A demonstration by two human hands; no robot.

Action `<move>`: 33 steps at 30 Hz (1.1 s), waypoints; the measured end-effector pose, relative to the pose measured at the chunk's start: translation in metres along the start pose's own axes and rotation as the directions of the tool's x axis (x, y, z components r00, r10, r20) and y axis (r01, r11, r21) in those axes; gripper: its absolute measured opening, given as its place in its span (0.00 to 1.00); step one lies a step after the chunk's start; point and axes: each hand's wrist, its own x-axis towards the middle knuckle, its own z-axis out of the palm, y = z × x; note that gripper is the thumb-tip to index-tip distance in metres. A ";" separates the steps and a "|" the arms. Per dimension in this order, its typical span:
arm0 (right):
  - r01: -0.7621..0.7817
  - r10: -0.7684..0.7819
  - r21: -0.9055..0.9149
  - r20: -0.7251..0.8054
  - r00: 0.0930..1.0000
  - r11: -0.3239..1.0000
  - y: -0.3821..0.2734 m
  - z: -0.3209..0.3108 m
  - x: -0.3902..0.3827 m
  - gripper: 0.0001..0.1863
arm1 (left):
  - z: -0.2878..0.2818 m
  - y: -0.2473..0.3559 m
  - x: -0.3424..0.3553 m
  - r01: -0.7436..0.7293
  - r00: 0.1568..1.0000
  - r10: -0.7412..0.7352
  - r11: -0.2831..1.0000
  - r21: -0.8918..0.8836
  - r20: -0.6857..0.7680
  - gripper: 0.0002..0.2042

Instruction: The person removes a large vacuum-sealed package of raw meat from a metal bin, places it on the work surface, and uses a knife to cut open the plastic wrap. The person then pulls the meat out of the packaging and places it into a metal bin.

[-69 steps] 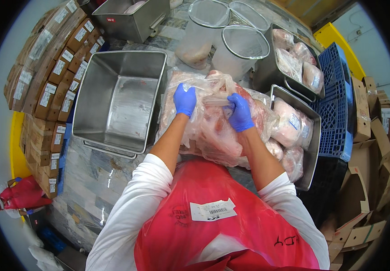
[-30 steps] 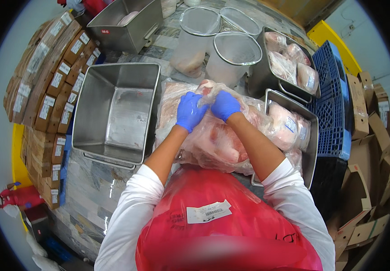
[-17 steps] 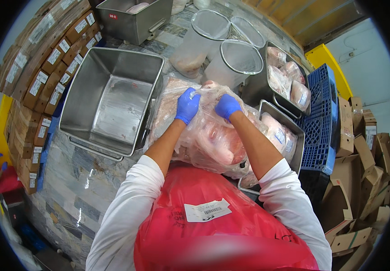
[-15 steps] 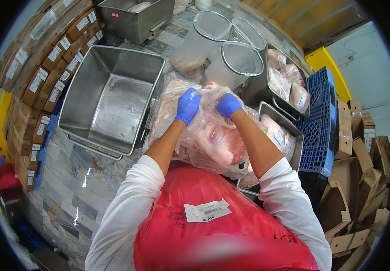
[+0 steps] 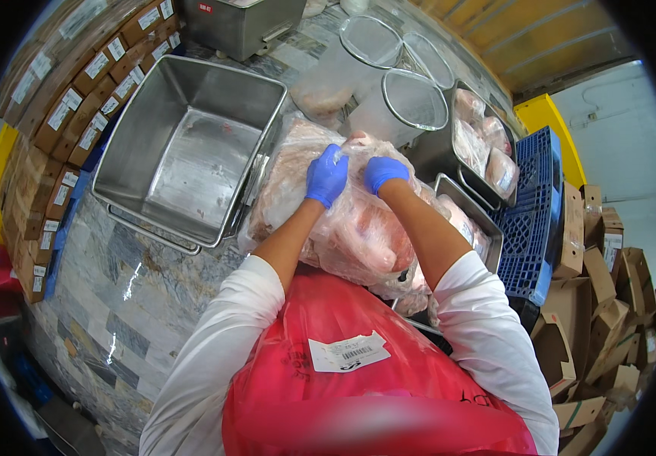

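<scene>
A large clear plastic bag [image 5: 343,235] of pale pink raw meat [image 5: 366,247] lies in front of me. Both my hands wear blue gloves. My left hand [image 5: 327,176] is closed on bunched plastic at the bag's far side. A short way to its right, my right hand [image 5: 385,174] grips the same bag, its fingers curled into the film. Between the hands the plastic is gathered, and some meat shows beyond it. Folds of film cover parts of the meat, and what supports the bag is mostly hidden.
An open steel tub [image 5: 206,167] stands at left, with stacked cartons [image 5: 77,99] behind it. Clear bags on metal hoops [image 5: 415,99] stand ahead. At right are a bin of bagged meat [image 5: 487,144], a steel tray [image 5: 493,247], a blue pallet [image 5: 529,220] and flattened cardboard [image 5: 609,319].
My hands have drawn slightly closer together, with the left shifting a little right. Both still grip the bag. The whole view has tilted slightly.
</scene>
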 end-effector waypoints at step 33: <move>0.214 0.196 0.959 -0.250 0.948 0.188 0.042 0.105 -0.033 0.11 | -0.006 0.053 -0.042 -0.175 0.952 0.175 0.984 -0.023 0.250 0.08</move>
